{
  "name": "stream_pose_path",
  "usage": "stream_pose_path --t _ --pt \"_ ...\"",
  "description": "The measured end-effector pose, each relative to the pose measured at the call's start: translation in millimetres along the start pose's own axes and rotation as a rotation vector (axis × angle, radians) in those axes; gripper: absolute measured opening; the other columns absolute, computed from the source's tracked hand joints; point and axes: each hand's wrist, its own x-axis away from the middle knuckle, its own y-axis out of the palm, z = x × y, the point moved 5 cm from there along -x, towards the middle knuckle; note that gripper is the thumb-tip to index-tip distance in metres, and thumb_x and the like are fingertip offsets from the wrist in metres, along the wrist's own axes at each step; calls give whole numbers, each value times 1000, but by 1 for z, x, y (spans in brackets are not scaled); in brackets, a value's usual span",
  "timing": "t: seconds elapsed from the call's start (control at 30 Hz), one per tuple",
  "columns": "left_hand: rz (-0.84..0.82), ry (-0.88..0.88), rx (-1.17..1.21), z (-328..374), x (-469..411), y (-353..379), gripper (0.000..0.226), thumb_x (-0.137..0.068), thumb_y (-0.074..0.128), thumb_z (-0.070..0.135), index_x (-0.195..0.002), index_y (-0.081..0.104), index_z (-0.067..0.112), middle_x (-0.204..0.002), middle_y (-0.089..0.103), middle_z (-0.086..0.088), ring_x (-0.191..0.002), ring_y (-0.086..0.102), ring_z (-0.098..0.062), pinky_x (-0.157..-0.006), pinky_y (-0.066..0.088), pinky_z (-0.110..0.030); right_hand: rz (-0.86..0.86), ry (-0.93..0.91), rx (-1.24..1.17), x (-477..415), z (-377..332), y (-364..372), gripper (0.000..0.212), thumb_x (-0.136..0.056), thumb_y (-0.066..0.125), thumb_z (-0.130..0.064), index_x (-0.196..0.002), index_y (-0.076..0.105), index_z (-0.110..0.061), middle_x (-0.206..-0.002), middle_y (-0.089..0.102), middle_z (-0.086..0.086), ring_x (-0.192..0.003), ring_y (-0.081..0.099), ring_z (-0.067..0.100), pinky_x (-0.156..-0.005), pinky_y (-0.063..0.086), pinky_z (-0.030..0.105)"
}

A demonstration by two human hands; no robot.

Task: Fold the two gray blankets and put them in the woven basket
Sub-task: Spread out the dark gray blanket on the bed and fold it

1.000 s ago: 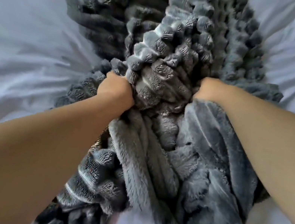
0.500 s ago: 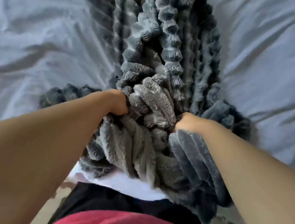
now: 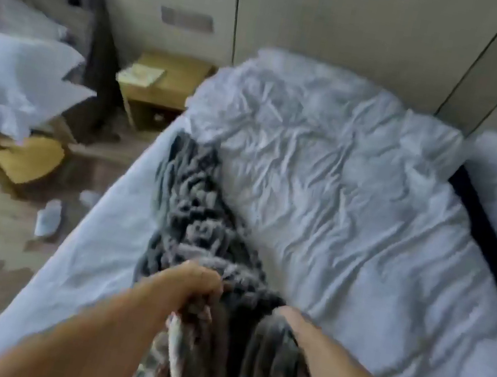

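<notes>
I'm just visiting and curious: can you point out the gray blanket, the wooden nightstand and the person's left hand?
gray blanket (image 3: 201,223): head view, on its bumpy middle stretch on the bed.
wooden nightstand (image 3: 171,88): head view, on its top front edge.
left hand (image 3: 197,282): head view, on the knuckles gripping the blanket.

The whole picture is blurry. The gray blanket (image 3: 199,233) runs off the bottom edge. The fingers of the left hand (image 3: 197,282) and right hand (image 3: 292,317) are buried in it (both arms cut off too).
</notes>
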Motion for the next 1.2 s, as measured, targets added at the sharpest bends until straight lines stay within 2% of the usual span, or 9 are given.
stream_pose_path --t 0.1,0.17,0.23,0.33,0.53,0.7,0.9,1.1,1.2 --pt "279 521 394 193 136 -162 7 -77 61 5 -70 61 7 -45 56 -6 -32 53 -17 -33 44 -20 410 -394 -657 133 -161 -194 15 -87 55 -19 -76 57 -9 -75 57 10 -64 55 26 -56 45 28" --pt "535 894 558 296 267 -260 18 -76 67 9 -94 66 7 -76 65 -17 -56 62 -25 -53 56 -32 686 -760 -934 270 -250 -302 29 -77 57 -30 -97 65 -11 -90 64 12 -77 63 30 -65 51 32" --pt "482 1215 571 338 363 -313 53 -75 77 19 -122 55 4 -109 62 -24 -87 66 -34 -74 57 -41 865 -1069 -933 379 -286 -356 49 -71 59 -37 -113 65 -11 -105 67 11 -94 65 30 -77 54 39" --pt "554 1377 574 351 434 -353 79 -76 78 17 -141 34 5 -124 53 -27 -74 69 -32 -48 53 -31 1163 -1233 -899 474 -286 -383 19 -84 60 -21 -102 60 -17 -101 62 10 -90 61 29 -72 54 40" --pt "644 1334 763 318 394 -362 70 -76 63 -9 -135 41 20 -113 55 -29 -39 51 -24 -34 39 -23 1302 -1214 -1010 452 -237 -393 11 -85 59 -15 -80 53 -8 -90 61 13 -81 60 34 -74 49 41" --pt "674 1192 659 288 320 -348 68 -72 68 -8 -134 48 12 -128 54 -22 -81 63 -37 -43 46 -27 1118 -1027 -1049 365 -200 -390 18 -78 65 -18 -93 65 -9 -90 66 17 -87 64 37 -75 51 45" --pt "433 982 490 226 194 -264 17 -74 71 -6 -84 58 -3 -50 57 -12 -35 49 -17 -37 38 -19 1077 -617 -749 220 -126 -321 8 -78 59 -4 -76 52 -3 -64 43 12 -57 38 23 -55 27 31" --pt "153 565 426 85 51 -140 18 -79 76 7 -77 60 0 -47 49 -11 -27 40 -14 -31 31 -16 770 -154 -686 72 4 -177 15 -80 55 -1 -68 46 -4 -69 42 10 -62 38 27 -79 11 31" --pt "75 341 395 -1 9 -69 12 -73 81 12 -73 72 4 -47 53 -10 -26 40 -15 -32 29 -13 682 82 -518 23 65 -99 30 -90 50 -6 -115 60 7 -120 58 21 -110 55 32 -80 41 33"
